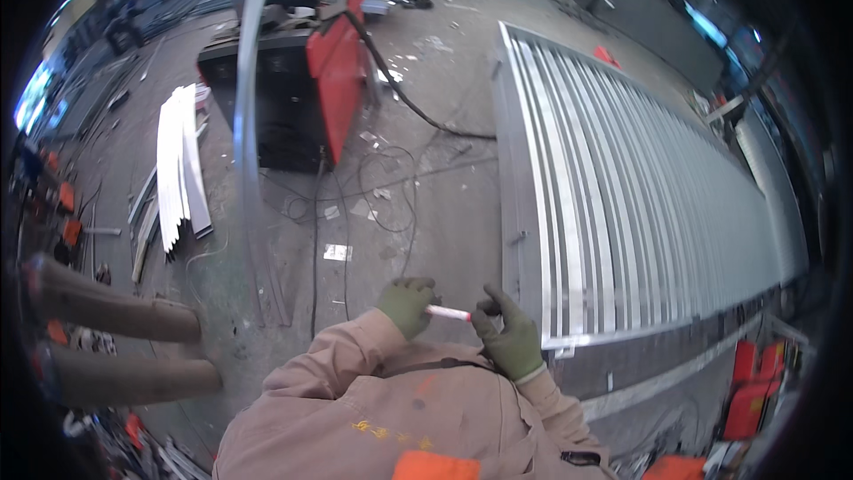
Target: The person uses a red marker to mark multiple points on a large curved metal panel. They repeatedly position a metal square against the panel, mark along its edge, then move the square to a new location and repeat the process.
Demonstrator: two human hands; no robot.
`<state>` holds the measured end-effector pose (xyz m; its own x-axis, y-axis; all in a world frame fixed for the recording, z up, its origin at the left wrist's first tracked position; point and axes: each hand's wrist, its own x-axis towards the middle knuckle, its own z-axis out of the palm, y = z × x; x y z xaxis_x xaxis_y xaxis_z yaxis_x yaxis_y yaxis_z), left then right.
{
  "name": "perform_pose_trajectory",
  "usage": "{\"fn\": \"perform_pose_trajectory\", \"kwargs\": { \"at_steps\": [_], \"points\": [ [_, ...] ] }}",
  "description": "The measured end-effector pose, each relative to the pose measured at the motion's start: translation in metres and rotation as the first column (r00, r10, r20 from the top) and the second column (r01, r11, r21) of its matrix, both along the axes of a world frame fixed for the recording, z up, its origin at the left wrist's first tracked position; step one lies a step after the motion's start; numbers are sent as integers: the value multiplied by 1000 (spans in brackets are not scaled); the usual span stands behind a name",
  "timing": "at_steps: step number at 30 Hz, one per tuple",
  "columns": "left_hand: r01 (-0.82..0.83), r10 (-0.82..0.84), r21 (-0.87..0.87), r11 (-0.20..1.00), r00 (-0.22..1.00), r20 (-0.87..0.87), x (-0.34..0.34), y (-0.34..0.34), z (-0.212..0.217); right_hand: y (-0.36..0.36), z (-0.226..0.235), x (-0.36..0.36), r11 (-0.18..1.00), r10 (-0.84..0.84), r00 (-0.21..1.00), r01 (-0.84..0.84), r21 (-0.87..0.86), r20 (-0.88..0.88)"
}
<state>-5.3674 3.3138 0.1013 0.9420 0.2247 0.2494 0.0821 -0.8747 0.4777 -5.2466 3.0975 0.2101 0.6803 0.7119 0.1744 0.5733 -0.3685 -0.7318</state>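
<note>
Both of my hands wear green gloves and meet in front of my chest. A white marker pen (pixel 450 312) with reddish ends lies level between them. My left hand (pixel 406 307) is closed round the pen's left end. At the other end, my right hand (pixel 510 338) pinches the reddish tip with thumb and fingers. To the right of my hands lies a large slatted metal panel (pixel 613 187), made of many shiny parallel strips in a frame. Neither hand touches it.
A red and black machine (pixel 342 93) stands ahead to the left, with a dark cable (pixel 400 93) running towards the panel. An upright metal bar (pixel 249 107) rises before it. White metal strips (pixel 180 169) lie on the left; two brown tubes (pixel 124 378) jut in nearer me.
</note>
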Motion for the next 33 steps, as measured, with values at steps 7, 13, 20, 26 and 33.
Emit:
{"fn": "perform_pose_trajectory", "kwargs": {
  "at_steps": [7,13,20,26,33],
  "points": [
    [198,-191,-119,973,979,68,-21,34,45,-10,-20,11,988,12,912,52,-144,409],
    [242,-216,-255,936,968,128,-25,21,35,-29,-59,11,919,164,986,-167,-357,-37],
    [-239,98,-686,687,966,-239,-45,9,-10,-55,-84,17,963,-104,916,-4,-268,-386],
    [-205,145,-397,894,974,-177,-66,14,-50,-131,-128,90,801,-529,840,449,-396,-118],
    [-322,273,-271,907,940,-204,-92,-21,-46,-146,-171,161,496,-349,937,165,-852,-22]
  ]
}}
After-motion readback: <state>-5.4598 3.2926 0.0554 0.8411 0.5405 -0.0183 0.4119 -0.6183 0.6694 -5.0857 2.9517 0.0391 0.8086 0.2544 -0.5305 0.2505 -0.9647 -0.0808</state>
